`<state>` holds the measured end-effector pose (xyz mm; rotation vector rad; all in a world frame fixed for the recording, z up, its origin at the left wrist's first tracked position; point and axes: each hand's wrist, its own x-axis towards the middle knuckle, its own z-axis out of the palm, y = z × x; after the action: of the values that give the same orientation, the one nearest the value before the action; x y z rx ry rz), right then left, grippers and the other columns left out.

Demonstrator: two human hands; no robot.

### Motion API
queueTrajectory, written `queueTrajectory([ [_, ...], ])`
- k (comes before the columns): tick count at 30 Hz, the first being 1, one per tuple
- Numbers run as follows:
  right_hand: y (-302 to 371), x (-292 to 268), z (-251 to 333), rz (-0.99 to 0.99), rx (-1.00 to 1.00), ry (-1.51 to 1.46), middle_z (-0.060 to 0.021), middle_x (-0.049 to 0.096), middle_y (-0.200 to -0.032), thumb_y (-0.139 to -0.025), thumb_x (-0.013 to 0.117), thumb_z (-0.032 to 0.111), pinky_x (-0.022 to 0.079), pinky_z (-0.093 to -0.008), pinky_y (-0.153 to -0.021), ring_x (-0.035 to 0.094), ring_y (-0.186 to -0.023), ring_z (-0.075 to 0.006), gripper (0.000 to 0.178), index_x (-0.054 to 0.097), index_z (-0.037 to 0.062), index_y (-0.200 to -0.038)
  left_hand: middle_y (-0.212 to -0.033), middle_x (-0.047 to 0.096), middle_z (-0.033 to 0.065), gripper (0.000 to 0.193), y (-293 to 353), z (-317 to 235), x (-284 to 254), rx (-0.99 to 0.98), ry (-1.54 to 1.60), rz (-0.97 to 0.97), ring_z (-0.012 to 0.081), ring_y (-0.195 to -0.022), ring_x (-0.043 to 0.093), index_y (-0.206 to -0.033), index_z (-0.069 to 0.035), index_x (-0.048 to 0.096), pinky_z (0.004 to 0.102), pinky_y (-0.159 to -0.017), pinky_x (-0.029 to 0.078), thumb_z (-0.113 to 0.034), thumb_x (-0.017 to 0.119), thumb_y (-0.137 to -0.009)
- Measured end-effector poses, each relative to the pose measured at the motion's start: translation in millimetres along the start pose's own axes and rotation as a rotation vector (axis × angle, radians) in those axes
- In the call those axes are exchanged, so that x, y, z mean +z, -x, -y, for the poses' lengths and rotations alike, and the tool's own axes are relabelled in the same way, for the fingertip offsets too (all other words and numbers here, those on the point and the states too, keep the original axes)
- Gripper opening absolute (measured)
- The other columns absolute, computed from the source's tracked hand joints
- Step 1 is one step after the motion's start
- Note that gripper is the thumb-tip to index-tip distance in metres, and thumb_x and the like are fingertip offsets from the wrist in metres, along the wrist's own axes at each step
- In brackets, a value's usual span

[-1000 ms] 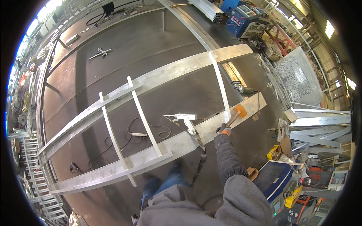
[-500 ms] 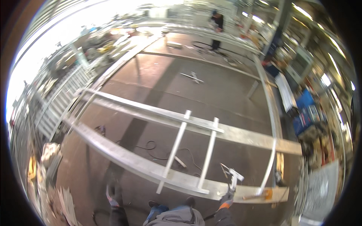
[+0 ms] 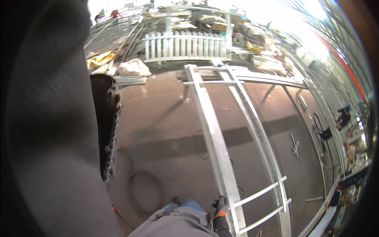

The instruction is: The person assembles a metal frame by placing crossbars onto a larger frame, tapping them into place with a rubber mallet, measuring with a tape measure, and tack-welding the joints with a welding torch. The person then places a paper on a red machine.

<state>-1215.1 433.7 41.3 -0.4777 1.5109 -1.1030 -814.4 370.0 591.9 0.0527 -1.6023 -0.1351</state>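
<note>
While on metal frame, gloved right hand.

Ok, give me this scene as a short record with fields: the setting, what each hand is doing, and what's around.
Setting: workshop with a large steel floor plate
Main piece: long metal frame of two rails joined by thin crossbars
Gloved hand: dark glove with an orange cuff, resting against the near rail; which hand it is cannot be told
Other hand: not visible
Left of view: dark sleeve blocking much of the picture
Background: white picket-style fence panel, a person far right
On the floor: loose cables
</note>
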Motion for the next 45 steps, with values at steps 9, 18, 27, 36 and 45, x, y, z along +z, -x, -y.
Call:
queueTrajectory([
  [9,-137.8,270.0,69.8,0.153,0.127,0.355,-0.0078,0.058,-0.069,-0.098,0.054,0.025,0.048,-0.0389,-0.047,0.056,-0.057,-0.0200,0.016,0.060,0.0100,-0.103,-0.139,0.054,0.0253,0.060,-17.9,40.5,-181.9,-0.148,-0.192,-0.070,0.0373,-0.124,0.057,-0.148,-0.007,0.040,0.0508,-0.094,0.053,-0.041,0.055,-0.102],
  [18,-251.5,567.7,169.8,0.439,-0.066,0.470,-0.0076,0.057,-0.069,-0.098,0.055,0.025,0.048,-0.0383,-0.048,0.057,-0.058,-0.0203,0.016,0.059,0.0101,-0.101,-0.135,0.056,0.0257,0.056,7.6,152.1,-320.4,-0.483,-0.307,-0.311,0.0389,-0.120,0.059,-0.148,-0.013,0.042,0.0518,-0.090,0.054,-0.042,0.054,-0.102],
  [27,-380.8,752.6,158.9,0.436,-0.079,0.414,-0.0074,0.057,-0.068,-0.098,0.056,0.026,0.047,-0.0377,-0.049,0.057,-0.059,-0.0207,0.016,0.059,0.0103,-0.099,-0.131,0.058,0.0261,0.052,31.2,303.0,-456.8,-0.602,-0.267,-0.283,0.0406,-0.115,0.061,-0.147,-0.019,0.044,0.0527,-0.087,0.054,-0.043,0.052,-0.102],
  [36,-399.0,769.4,123.0,0.243,-0.053,0.072,-0.0077,0.057,-0.069,-0.097,0.057,0.022,0.048,-0.0362,-0.051,0.058,-0.060,-0.0195,0.014,0.058,0.0088,-0.097,-0.127,0.060,0.0265,0.049,-34.5,501.2,-585.8,-0.525,0.236,0.154,0.0422,-0.111,0.062,-0.147,-0.025,0.046,0.0536,-0.083,0.055,-0.044,0.051,-0.102],
  [45,-518.4,877.6,211.9,-0.084,-0.159,0.154,-0.0094,0.064,-0.081,-0.099,0.060,0.018,0.050,-0.0318,-0.053,0.060,-0.060,-0.0147,0.016,0.065,0.0038,-0.104,-0.125,0.061,0.0261,0.048,-55.7,720.6,-621.7,-0.651,0.656,0.353,0.0422,-0.109,0.064,-0.147,-0.027,0.047,0.0533,-0.083,0.055,-0.043,0.051,-0.102],
])
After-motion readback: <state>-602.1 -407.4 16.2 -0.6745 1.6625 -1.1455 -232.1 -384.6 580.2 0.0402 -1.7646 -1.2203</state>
